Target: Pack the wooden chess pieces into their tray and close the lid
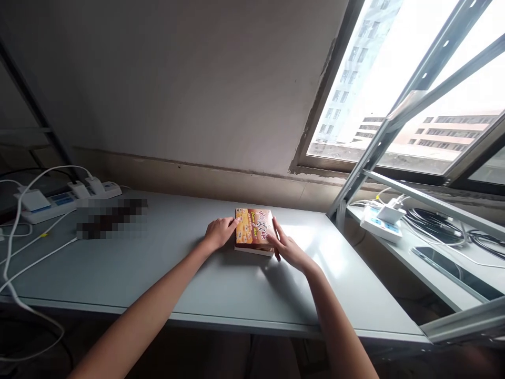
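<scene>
An orange printed box (254, 229) lies flat near the middle of the grey desk (165, 273), and it seems to rest on a second, white flat thing (252, 251) of which only the near edge shows; I cannot tell if this is a separate box or the base of the same one. The left hand (219, 231) touches the box at its 9 o'clock side, with the fingertips on the edge. The right hand (287, 247) lies flat against the 3 o'clock side, fingers stretched toward 12 o'clock. So the grip of both hands is loose and open: they press the box between them, but no finger is closed around it.

What could go wrong, in my judgement: because the hands only squeeze from two sides, the glossy box may slide out if it is lifted, most likely toward 6 o'clock. If there are really two pieces, the upper one can shift on the lower one and the lower one can stay behind or drop. An uneven push may also turn the box on the smooth desk.

At 10 o'clock from the box, well apart, white power strips (59, 197) with cables (23, 237) lie; a wide movement of the left arm could catch them. A window (414, 105) is at 2 o'clock.
</scene>
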Demonstrator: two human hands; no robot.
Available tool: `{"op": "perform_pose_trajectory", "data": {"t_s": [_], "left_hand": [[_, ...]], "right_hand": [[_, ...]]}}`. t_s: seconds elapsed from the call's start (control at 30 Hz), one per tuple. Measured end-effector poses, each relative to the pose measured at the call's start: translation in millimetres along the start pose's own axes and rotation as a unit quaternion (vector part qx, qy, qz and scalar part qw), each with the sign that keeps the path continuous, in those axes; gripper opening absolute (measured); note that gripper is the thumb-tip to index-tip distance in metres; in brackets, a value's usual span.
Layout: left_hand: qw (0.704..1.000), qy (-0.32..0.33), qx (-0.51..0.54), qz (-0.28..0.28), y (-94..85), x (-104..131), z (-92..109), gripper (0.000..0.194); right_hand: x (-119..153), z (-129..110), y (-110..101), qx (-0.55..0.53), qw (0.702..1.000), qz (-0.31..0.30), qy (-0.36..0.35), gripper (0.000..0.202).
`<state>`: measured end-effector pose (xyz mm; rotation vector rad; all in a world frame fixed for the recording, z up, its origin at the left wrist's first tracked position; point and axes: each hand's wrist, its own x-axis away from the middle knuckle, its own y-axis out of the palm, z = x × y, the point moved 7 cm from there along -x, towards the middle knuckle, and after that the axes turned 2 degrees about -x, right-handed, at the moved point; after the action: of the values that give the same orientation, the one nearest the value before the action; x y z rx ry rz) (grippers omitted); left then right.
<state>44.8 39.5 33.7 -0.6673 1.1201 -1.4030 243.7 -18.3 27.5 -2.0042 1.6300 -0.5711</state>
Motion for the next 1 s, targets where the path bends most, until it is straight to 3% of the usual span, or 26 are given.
{"op": "perform_pose_trajectory", "data": {"t_s": [0.13,0.27,0.47,0.63,0.73,0.8,0.87,0.9,0.93,1.0], "left_hand": [[0.998,-0.006,-0.055,0.013,15.0,-4.5,4.2,0.045],[0.999,0.017,-0.05,-0.002,21.0,-3.4,6.9,0.05],[0.995,0.04,-0.082,-0.048,22.3,4.2,2.5,0.044],[0.987,0.075,-0.137,-0.029,21.1,3.2,11.6,0.046],[0.988,0.08,-0.129,0.005,7.1,7.5,25.0,0.043],[0.991,0.093,-0.076,0.052,-7.8,25.7,40.8,0.043],[0.989,0.132,0.036,0.052,-12.1,63.8,62.5,0.044],[0.978,0.172,0.118,-0.008,-3.8,90.6,77.0,0.043],[0.948,0.234,0.188,-0.1,9.7,124.6,95.9,0.04],[0.913,0.293,0.214,-0.186,32.5,194.4,120.7,0.027]], "right_hand": [[-0.1,3.1,-0.3,0.031,0.999,0.004,0.018,0.07],[2.9,7.8,3.8,0.054,0.996,-0.054,0.049,0.068],[4.2,8.9,11.5,0.022,0.994,-0.11,0.012,0.08],[-0.3,18.1,14.5,0.086,0.992,-0.088,0.035,0.081],[-1.4,17.4,6.9,0.068,0.995,-0.069,0.016,0.079],[-1.5,13.5,-6.1,0.043,0.998,-0.038,-0.022,0.069],[-1.3,10.4,-25.3,0.014,0.998,0.026,-0.06,0.056],[-0.9,10.3,-35.3,0.004,0.995,0.069,-0.07,0.052],[-0.4,11.2,-44.1,0.0,0.991,0.114,-0.073,0.049],[0.5,14.8,-53.2,0.016,0.98,0.187,-0.06,0.043]]}}
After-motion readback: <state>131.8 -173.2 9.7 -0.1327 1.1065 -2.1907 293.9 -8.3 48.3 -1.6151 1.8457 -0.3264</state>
